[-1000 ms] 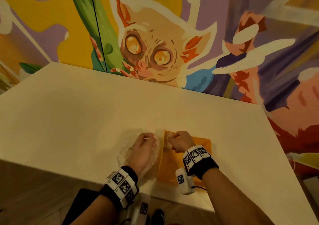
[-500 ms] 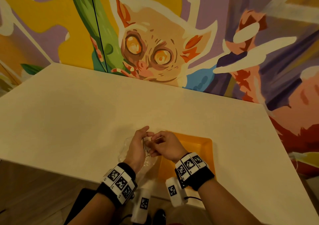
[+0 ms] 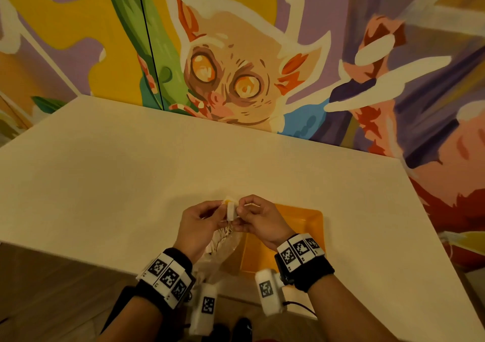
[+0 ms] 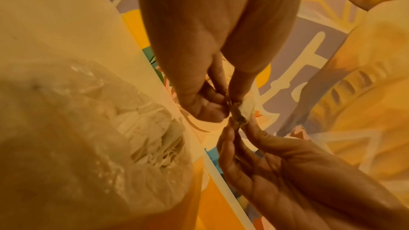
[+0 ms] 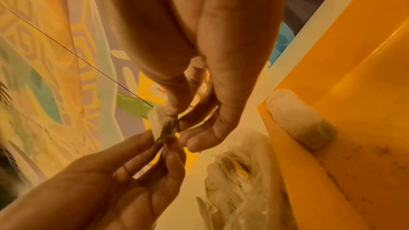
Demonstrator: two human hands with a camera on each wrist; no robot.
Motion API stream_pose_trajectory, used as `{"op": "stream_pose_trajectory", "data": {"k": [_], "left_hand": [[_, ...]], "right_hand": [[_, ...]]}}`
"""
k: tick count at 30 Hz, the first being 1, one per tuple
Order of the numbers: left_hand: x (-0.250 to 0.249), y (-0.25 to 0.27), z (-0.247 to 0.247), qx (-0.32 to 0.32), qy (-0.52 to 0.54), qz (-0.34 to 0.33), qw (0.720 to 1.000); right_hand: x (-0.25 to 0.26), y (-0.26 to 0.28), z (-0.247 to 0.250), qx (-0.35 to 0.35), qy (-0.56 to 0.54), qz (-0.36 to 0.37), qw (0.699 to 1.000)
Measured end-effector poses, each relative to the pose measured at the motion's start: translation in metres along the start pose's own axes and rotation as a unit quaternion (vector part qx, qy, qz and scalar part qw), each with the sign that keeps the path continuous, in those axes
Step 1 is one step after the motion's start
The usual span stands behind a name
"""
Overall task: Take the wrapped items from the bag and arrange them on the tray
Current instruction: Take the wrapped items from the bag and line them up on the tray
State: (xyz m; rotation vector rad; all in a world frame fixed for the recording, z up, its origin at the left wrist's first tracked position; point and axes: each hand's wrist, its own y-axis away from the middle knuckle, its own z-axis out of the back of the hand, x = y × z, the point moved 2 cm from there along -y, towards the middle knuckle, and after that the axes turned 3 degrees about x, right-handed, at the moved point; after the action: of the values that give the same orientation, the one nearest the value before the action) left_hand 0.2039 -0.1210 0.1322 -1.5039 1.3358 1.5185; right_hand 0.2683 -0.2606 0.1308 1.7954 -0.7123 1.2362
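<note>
Both hands meet just above the table and pinch one small white wrapped item (image 3: 230,210) between their fingertips. My left hand (image 3: 220,209) holds its left side and my right hand (image 3: 242,211) its right side. The left wrist view shows the wrapped item (image 4: 242,111) squeezed between both sets of fingers, as does the right wrist view (image 5: 159,125). Under the hands lies the clear plastic bag (image 3: 223,247), crumpled, with more pale wrapped items inside (image 4: 152,137). The orange tray (image 3: 304,221) sits right of the bag, and one wrapped roll (image 5: 298,120) lies in it near its left wall.
The cream table (image 3: 131,178) stretches wide to the left and far side, ending at a painted mural wall (image 3: 236,73). Its near edge (image 3: 78,259) runs just below my wrists. The tray's floor (image 5: 365,155) carries dark crumbs.
A second ago my right hand was at the tray's left part and my left hand lay on the bag. The hands then met over the bag and now hold an item raised between them.
</note>
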Motion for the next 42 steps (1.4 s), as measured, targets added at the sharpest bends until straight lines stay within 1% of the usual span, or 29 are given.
{"op": "stream_pose_trajectory", "data": {"k": [3, 5, 7, 8, 10, 12, 15, 18, 21, 24, 27, 31, 34, 37, 40, 42], "left_hand": [[-0.005, 0.000, 0.003, -0.027, -0.079, -0.048, 0.995], [-0.010, -0.002, 0.006, -0.056, -0.149, -0.086, 0.984], [-0.014, -0.003, 0.009, -0.069, -0.213, -0.113, 0.968], [-0.016, -0.004, 0.010, -0.067, -0.243, -0.126, 0.959], [-0.021, -0.005, 0.010, -0.053, -0.297, -0.153, 0.941], [-0.027, -0.007, 0.009, -0.033, -0.352, -0.181, 0.918], [-0.034, -0.008, 0.006, -0.010, -0.397, -0.224, 0.890], [-0.038, -0.006, 0.005, -0.026, -0.399, -0.258, 0.879], [-0.040, -0.003, 0.005, -0.053, -0.383, -0.276, 0.880], [-0.038, -0.001, 0.005, -0.053, -0.371, -0.267, 0.888], [-0.037, -0.002, 0.004, -0.033, -0.394, -0.260, 0.881], [-0.038, -0.003, 0.003, -0.053, -0.376, -0.271, 0.885], [-0.034, -0.003, 0.001, -0.042, -0.376, -0.262, 0.888], [-0.025, -0.005, 0.001, -0.027, -0.357, -0.229, 0.905], [-0.020, -0.001, -0.003, -0.002, -0.332, -0.202, 0.921], [-0.015, 0.003, -0.007, 0.024, -0.344, -0.194, 0.919]], "right_hand": [[0.000, 0.001, -0.001, -0.001, 0.004, -0.011, 1.000], [0.003, 0.001, 0.001, -0.016, 0.014, -0.012, 1.000], [0.008, 0.000, 0.003, -0.031, 0.062, 0.018, 0.997], [0.012, 0.000, 0.004, -0.031, 0.102, 0.045, 0.993], [0.016, 0.001, 0.004, -0.009, 0.176, 0.097, 0.980], [0.017, -0.001, 0.002, 0.007, 0.227, 0.117, 0.967], [0.015, -0.005, 0.001, -0.017, 0.237, 0.143, 0.961], [0.014, -0.006, 0.000, -0.037, 0.233, 0.164, 0.958], [0.010, -0.007, 0.002, -0.041, 0.262, 0.162, 0.951], [0.012, -0.006, 0.000, -0.034, 0.292, 0.153, 0.943], [0.016, -0.005, 0.001, -0.036, 0.264, 0.162, 0.950], [0.015, -0.003, 0.000, -0.034, 0.277, 0.158, 0.947], [0.013, -0.006, 0.006, -0.039, 0.297, 0.131, 0.945], [0.009, -0.011, 0.021, -0.050, 0.345, 0.098, 0.932], [0.009, -0.015, 0.042, -0.093, 0.383, 0.071, 0.916], [0.008, -0.017, 0.056, -0.121, 0.407, 0.039, 0.904]]}}
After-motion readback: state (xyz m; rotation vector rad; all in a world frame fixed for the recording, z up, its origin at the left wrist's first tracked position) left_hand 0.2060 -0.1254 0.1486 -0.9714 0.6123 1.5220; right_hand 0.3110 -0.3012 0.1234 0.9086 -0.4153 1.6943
